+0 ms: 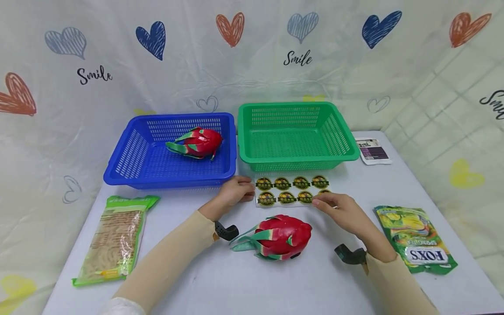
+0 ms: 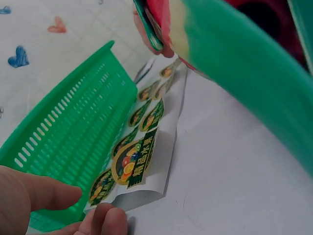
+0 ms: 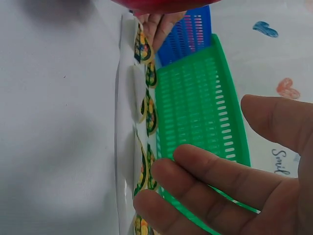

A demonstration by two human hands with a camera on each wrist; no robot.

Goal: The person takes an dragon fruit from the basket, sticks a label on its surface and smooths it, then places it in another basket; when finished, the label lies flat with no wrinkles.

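Note:
A sheet of round black-and-gold fruit stickers [image 1: 286, 191] lies on the table in front of the green basket. At its left edge is my left hand [image 1: 236, 191]. The left wrist view shows its fingertips [image 2: 115, 221] right at the slightly raised end of the sheet [image 2: 142, 196], the thumb held apart from them. My right hand [image 1: 336, 210] is over the sheet's right end, covering part of a sticker. Its fingers and thumb are spread in the right wrist view, with nothing between them. A red dragon fruit [image 1: 285, 236] with green leaf tips lies nearer me, between my forearms.
A blue basket [image 1: 173, 178] at the back left holds another dragon fruit [image 1: 202, 142]. Beside it stands the green basket [image 1: 283, 139]. A green-edged clear packet [image 1: 114, 240] lies left, a FOX'S bag [image 1: 417, 238] right, and a small white-and-purple packet [image 1: 373, 151] back right.

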